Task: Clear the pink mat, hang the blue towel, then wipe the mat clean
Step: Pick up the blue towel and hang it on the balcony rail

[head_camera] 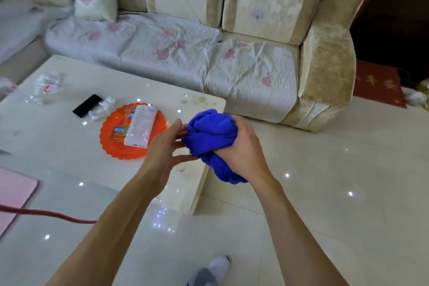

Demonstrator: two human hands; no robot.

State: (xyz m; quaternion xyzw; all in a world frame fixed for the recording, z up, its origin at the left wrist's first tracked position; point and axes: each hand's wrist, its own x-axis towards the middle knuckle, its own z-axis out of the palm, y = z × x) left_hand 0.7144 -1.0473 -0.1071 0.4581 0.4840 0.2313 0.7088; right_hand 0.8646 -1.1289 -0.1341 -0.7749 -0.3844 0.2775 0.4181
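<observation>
My right hand (241, 148) grips the bunched-up blue towel (210, 133) in the air beside the corner of the white coffee table (58, 137). A tail of the towel hangs below that hand. My left hand (166, 146) is held just left of the towel with its fingers straight and spread, the fingertips at the cloth's edge. The pink mat (14, 195) lies on the table at the far left edge of the view, only its corner showing, with nothing on the visible part.
An orange scalloped plate (111, 132) holds snack packets on the table. A black phone (87, 105) and crumpled clear wrappers (47, 85) lie beyond it. A red cord (46, 212) crosses the table front. A beige sofa (325, 65) stands behind, glossy tiled floor to the right.
</observation>
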